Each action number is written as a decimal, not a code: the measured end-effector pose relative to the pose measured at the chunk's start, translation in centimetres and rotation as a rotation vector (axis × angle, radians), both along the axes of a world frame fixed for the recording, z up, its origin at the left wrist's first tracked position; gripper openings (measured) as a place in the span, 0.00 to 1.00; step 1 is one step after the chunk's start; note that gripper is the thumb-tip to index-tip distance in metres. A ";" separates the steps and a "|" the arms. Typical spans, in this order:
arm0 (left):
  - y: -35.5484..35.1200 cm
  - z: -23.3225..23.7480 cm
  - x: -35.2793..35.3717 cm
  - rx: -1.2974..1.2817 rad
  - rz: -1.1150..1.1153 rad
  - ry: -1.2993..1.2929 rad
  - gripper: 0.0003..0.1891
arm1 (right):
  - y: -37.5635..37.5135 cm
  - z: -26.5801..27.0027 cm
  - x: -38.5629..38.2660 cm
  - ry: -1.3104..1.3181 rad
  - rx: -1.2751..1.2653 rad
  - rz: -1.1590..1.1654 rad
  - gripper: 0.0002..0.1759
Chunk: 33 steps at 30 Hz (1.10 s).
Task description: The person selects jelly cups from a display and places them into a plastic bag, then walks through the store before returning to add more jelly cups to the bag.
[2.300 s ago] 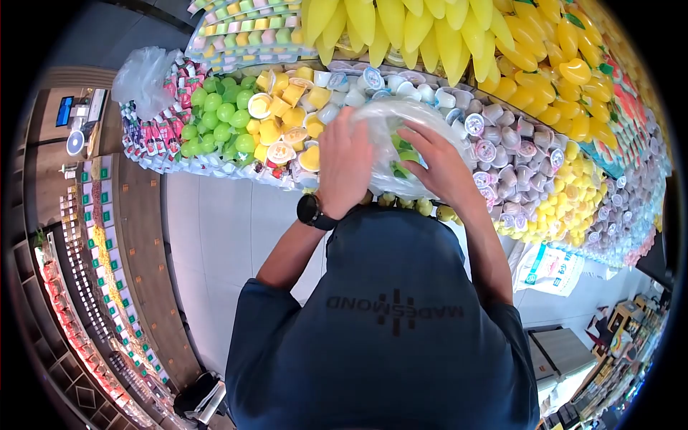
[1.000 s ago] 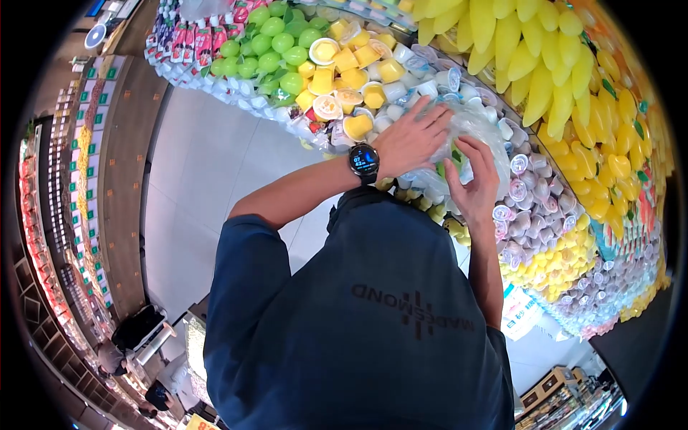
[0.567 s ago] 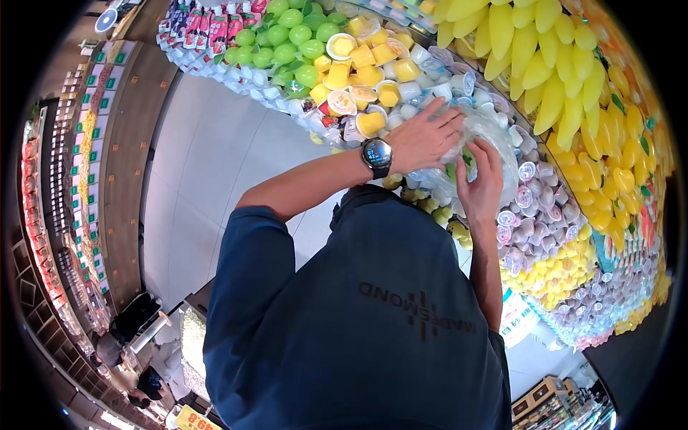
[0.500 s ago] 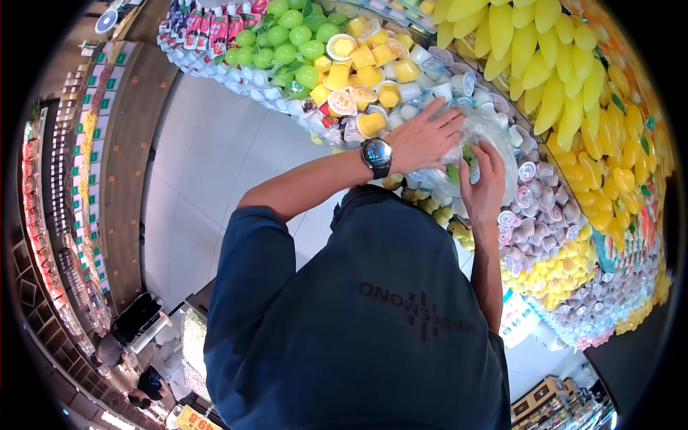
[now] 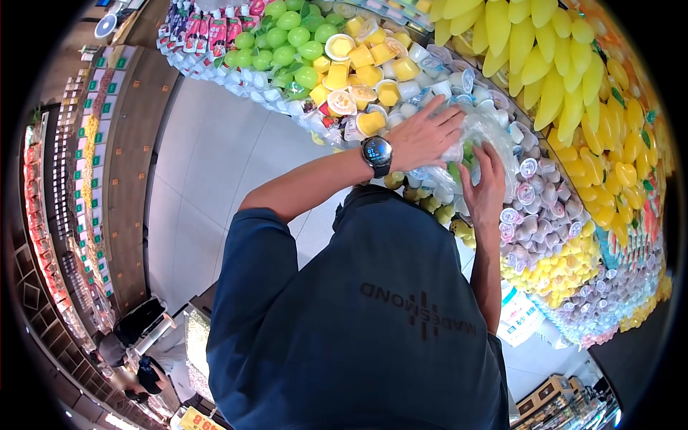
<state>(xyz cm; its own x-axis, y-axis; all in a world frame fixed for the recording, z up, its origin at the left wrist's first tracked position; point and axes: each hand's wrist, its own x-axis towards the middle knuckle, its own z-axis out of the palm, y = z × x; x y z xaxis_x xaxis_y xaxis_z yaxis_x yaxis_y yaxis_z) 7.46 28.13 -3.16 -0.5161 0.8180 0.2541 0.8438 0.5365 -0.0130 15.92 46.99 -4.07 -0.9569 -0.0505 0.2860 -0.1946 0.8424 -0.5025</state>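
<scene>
A clear plastic bag (image 5: 494,132) with something green (image 5: 469,152) showing in it lies over the heaped jelly cups. My left hand (image 5: 428,137), a round black watch at its wrist, comes in from the left, palm down. It grips the bag's near left side, with its fingers reaching over the plastic and its fingertips partly hidden. From below, my right hand (image 5: 484,183) holds the bag's right side, fingers bent and the thumb towards the left hand. Yellow jelly cups (image 5: 370,123) lie just beyond my left hand, and pale purple jelly cups (image 5: 534,192) lie right of my right hand.
Green round packs (image 5: 289,37) and pink pouches (image 5: 218,32) fill the display's far left. Large yellow fruit-shaped pieces (image 5: 537,50) rise at the upper right. A white printed sack (image 5: 517,315) stands under the display's right part. Other people (image 5: 147,373) are at the lower left.
Both hands stay nearly in place on the bag. The right hand and the plastic around it have shifted very slightly, and the view has turned a little.
</scene>
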 end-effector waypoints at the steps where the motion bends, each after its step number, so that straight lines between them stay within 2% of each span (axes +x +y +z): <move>1: 0.0 0.0 0.0 0.001 0.001 0.000 0.35 | 0.0 0.0 0.0 0.000 0.001 0.001 0.24; 33: 0.1 0.0 -0.3 -0.002 -0.028 -0.025 0.35 | -0.1 0.0 0.1 -0.028 -0.039 -0.028 0.23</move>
